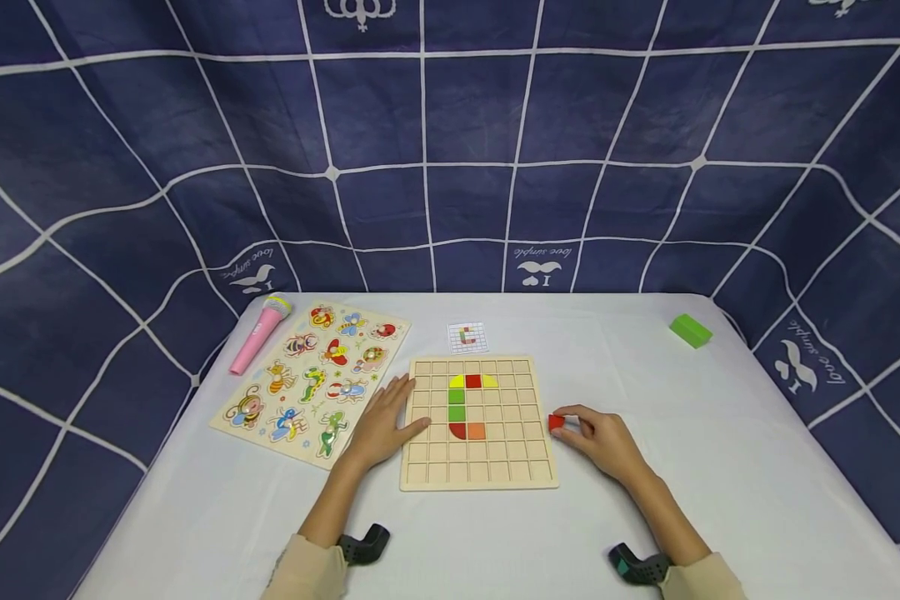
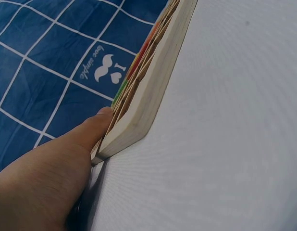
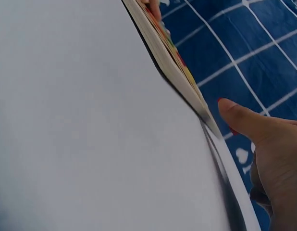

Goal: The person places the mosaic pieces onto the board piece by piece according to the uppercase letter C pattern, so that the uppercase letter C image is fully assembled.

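A square wooden grid board (image 1: 498,471) lies at the middle of the table. In its cells sit a red square (image 1: 473,381), two yellow rounded pieces, two green squares (image 1: 457,404), a dark red rounded piece and an orange square (image 1: 476,431). My left hand (image 1: 380,423) rests on the board's left edge, fingers spread and thumb over the rim. Just off the right edge, my right hand (image 1: 600,437) pinches a red block (image 1: 556,422) between thumb and fingers. In the right wrist view the thumb mostly hides this block.
Behind the board lies a small pattern card (image 1: 468,337) with a similar coloured shape. To the left are an insect puzzle board (image 1: 311,379) and a pink toy microphone (image 1: 258,337). A green block (image 1: 691,331) lies at the back right. Blue checked cloth hangs behind the table.
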{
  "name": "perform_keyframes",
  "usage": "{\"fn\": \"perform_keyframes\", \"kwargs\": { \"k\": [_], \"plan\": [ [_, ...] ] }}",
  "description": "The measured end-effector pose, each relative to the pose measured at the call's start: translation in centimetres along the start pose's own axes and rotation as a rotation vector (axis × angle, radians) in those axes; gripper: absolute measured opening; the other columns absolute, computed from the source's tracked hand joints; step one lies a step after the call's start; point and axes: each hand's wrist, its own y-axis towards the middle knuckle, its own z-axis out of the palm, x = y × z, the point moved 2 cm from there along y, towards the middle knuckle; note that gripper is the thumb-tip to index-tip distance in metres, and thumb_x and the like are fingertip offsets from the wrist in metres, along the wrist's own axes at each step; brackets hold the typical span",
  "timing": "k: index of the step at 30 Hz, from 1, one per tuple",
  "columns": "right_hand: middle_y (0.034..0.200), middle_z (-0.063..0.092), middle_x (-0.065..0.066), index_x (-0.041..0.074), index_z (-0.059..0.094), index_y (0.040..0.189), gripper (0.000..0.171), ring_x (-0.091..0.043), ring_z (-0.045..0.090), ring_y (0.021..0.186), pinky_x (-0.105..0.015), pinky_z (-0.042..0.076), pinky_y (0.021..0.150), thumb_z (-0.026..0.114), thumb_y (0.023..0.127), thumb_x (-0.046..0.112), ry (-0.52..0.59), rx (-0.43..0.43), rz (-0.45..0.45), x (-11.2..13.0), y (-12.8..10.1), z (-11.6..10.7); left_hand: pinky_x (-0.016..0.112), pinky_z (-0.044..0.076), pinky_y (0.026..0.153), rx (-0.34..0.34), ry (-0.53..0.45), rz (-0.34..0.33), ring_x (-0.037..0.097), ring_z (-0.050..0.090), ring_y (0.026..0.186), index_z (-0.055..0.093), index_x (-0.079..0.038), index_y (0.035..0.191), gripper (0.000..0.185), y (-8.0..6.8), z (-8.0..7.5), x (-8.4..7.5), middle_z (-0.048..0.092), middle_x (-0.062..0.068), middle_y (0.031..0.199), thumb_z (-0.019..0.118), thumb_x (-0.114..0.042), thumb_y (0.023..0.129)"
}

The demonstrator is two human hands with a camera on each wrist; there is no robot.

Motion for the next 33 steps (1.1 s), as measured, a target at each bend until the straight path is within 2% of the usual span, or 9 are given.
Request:
{"fn": "perform_keyframes", "kwargs": {
  "k": [9,14,20,33],
  "plan": [
    [0.049,0.031,0.017,0.022,0.070,0.100,0.027,0.003,0.023,0.044,-0.016,0.021,0.041,0.071,0.078,0.039,0.077,0.178,-0.010,3.5,2.6,3.6,0.041,0.008,0.113,0.004,-0.006,-0.015,0.027,0.016,0.138,0.032,-0.009,0.144,0.079,-0.1,0.1,-0.1,0.027,0.013,0.149,0.058,-0.054,0.084],
    [0.050,0.032,0.016,0.023,0.070,0.100,0.025,0.002,0.024,0.045,-0.016,0.022,0.042,0.071,0.079,0.038,0.070,0.232,-0.028,4.4,3.3,4.9,0.042,0.008,0.113,0.005,-0.009,-0.014,0.027,0.016,0.138,0.032,-0.009,0.144,0.079,-0.1,0.1,-0.3,0.027,0.013,0.149,0.059,-0.053,0.084],
    [0.051,0.033,0.016,0.025,0.069,0.100,0.024,0.001,0.026,0.046,-0.016,0.024,0.044,0.070,0.080,0.038,0.059,0.263,-0.042,4.9,3.5,5.4,0.042,0.009,0.112,-0.001,-0.008,-0.006,0.027,0.017,0.138,0.032,-0.008,0.144,0.079,-0.1,0.0,-0.4,0.028,0.013,0.148,0.060,-0.052,0.084],
    [0.051,0.033,0.016,0.023,0.070,0.100,0.025,0.002,0.026,0.046,-0.017,0.025,0.045,0.071,0.080,0.037,0.038,0.248,-0.053,5.1,3.6,5.5,0.040,0.007,0.113,0.011,-0.004,-0.010,0.025,0.015,0.139,0.031,-0.010,0.144,0.079,0.0,-0.2,-0.3,0.026,0.010,0.149,0.058,-0.053,0.084]
  ]
}}
